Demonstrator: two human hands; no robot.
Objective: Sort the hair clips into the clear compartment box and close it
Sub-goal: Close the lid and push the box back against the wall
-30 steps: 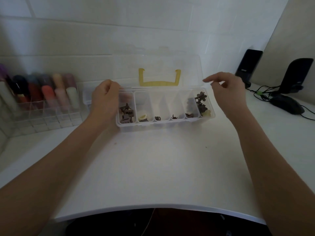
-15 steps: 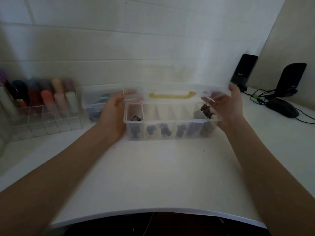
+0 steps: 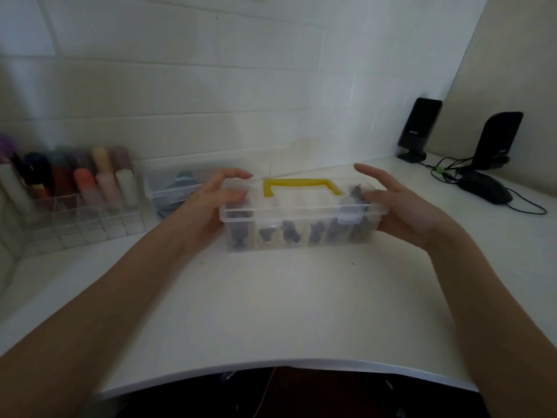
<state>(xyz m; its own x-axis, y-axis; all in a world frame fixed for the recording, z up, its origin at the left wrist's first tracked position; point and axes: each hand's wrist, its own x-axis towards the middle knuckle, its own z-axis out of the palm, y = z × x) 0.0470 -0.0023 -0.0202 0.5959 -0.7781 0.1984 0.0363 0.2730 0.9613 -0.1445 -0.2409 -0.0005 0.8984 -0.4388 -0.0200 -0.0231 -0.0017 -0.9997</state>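
Observation:
The clear compartment box [image 3: 301, 213] stands on the white desk with its lid down and a yellow handle [image 3: 298, 183] lying flat on top. Dark hair clips [image 3: 289, 232] show through the front wall in several compartments. My left hand [image 3: 208, 206] grips the box's left end, fingers over the lid and thumb on its edge. My right hand [image 3: 401, 206] holds the right end, palm against the side and thumb on the lid, its fingers raised above. A front latch [image 3: 349, 220] sits near the right corner.
A clear organizer with coloured tubes [image 3: 75, 188] stands at the back left. A second small clear box [image 3: 171, 182] lies behind my left hand. Two black speakers [image 3: 419, 128] [image 3: 497, 140], a mouse [image 3: 485, 188] and cables fill the back right. The desk's curved front edge [image 3: 271, 365] is near me.
The lid, upright a second ago, has swung down onto the box. Both hands moved from the lid's ends to the box's two ends.

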